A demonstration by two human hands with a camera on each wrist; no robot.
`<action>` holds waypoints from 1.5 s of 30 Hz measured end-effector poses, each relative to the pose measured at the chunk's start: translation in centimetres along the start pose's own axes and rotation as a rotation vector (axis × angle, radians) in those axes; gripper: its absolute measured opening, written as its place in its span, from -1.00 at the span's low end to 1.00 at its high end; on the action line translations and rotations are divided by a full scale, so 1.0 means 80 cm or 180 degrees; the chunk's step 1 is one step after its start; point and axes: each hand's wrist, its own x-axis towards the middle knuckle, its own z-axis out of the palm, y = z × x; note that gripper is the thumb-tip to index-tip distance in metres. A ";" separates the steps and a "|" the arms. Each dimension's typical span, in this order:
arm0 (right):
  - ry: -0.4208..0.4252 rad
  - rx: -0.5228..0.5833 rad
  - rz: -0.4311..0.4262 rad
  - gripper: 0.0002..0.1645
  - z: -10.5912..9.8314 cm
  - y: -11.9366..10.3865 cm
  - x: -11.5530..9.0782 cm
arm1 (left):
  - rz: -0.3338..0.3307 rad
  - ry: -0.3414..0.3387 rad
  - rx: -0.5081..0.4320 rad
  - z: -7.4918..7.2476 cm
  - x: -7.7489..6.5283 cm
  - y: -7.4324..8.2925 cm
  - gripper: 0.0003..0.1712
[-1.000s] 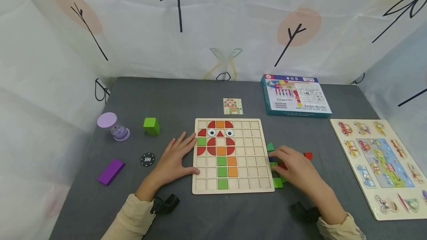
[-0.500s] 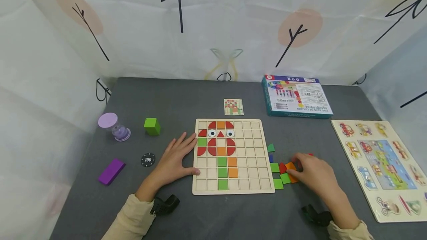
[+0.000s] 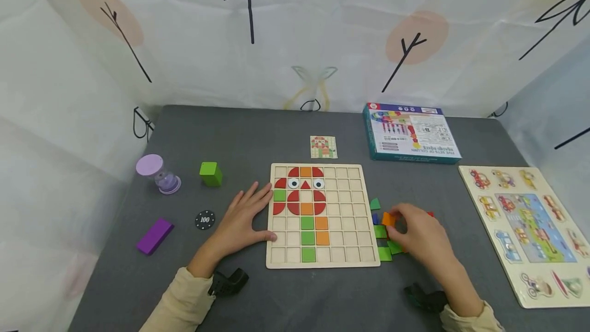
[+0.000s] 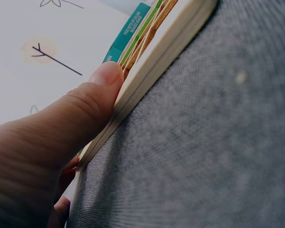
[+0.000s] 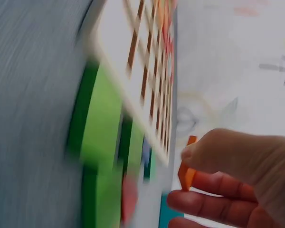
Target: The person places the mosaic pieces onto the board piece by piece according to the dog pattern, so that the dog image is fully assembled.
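A wooden grid board (image 3: 343, 242) lies mid-table, with red, orange and green pieces and two eye pieces set in its cells. My left hand (image 3: 241, 219) rests along the board's left edge, fingers spread and thumb on the rim; the left wrist view shows the thumb (image 4: 92, 97) at that edge. Between thumb and fingertips my right hand (image 3: 424, 232) pinches an orange square block (image 3: 388, 219), raised over the loose pieces right of the board. In the right wrist view the orange block (image 5: 186, 166) is tilted. Beneath and beside it lie green squares (image 3: 380, 231) and a blue piece (image 3: 375, 218).
Behind the board lies a small pattern card (image 3: 323, 147). A game box (image 3: 412, 132) stands back right, near a picture puzzle board (image 3: 521, 234). To the left are a green cube (image 3: 210, 173), a purple block (image 3: 155, 236), a black 100 chip (image 3: 205, 220) and a lilac hourglass-shaped object (image 3: 159, 173).
My right hand moved right from the board's edge to the loose pieces, then lifted an orange block and came back slightly left. The left hand stayed on the board.
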 end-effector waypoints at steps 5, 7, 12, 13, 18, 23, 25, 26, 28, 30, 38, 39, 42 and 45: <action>0.0069 0.0239 -0.0453 -0.71 0.014 -0.036 0.009 | 0.0034 0.0056 -0.0020 0.000 0.000 0.001 0.15; 0.0042 0.0259 -0.0600 -0.72 0.021 -0.051 0.014 | 0.0047 0.0071 -0.0029 0.000 -0.001 0.001 0.15; -0.0023 0.0083 -0.0896 -0.75 0.034 -0.076 0.025 | 0.0016 0.0016 -0.0008 0.001 -0.001 0.000 0.15; -0.0037 0.0040 -0.0946 -0.75 0.036 -0.080 0.027 | 0.0004 -0.0005 -0.0004 0.001 -0.001 0.000 0.15; -0.0069 -0.0138 -0.1046 -0.75 0.042 -0.088 0.030 | -0.0023 -0.0064 0.0015 0.002 0.000 -0.001 0.15; -0.0075 -0.0220 -0.1015 -0.73 0.042 -0.091 0.031 | -0.0020 -0.0063 0.0017 0.001 0.000 -0.001 0.15; -0.0092 -0.0245 -0.1010 -0.72 0.042 -0.092 0.032 | -0.0021 -0.0061 0.0017 0.000 0.000 0.000 0.15; -0.0102 -0.0253 -0.1012 -0.71 0.042 -0.093 0.032 | -0.0020 -0.0057 0.0022 0.000 0.001 0.000 0.15; -0.0109 -0.0266 -0.1010 -0.71 0.041 -0.094 0.032 | -0.0023 -0.0049 0.0018 0.000 0.001 0.000 0.15; -0.0119 -0.0272 -0.1006 -0.70 0.041 -0.094 0.032 | -0.0016 -0.0035 0.0020 -0.001 0.001 0.000 0.15; -0.0160 -0.0215 -0.0974 -0.68 0.039 -0.088 0.031 | -0.0035 -0.0037 0.0039 0.002 0.000 -0.002 0.15; -0.0159 -0.0175 -0.0957 -0.66 0.036 -0.084 0.029 | -0.0048 -0.0048 0.0039 0.002 0.000 -0.002 0.15; -0.0113 -0.0078 -0.0867 -0.63 0.025 -0.064 0.019 | -0.0054 -0.0055 0.0042 0.002 0.000 -0.002 0.15; -0.0039 -0.0058 -0.0685 -0.59 0.011 -0.035 0.002 | -0.0031 -0.0034 0.0033 0.001 0.000 -0.002 0.15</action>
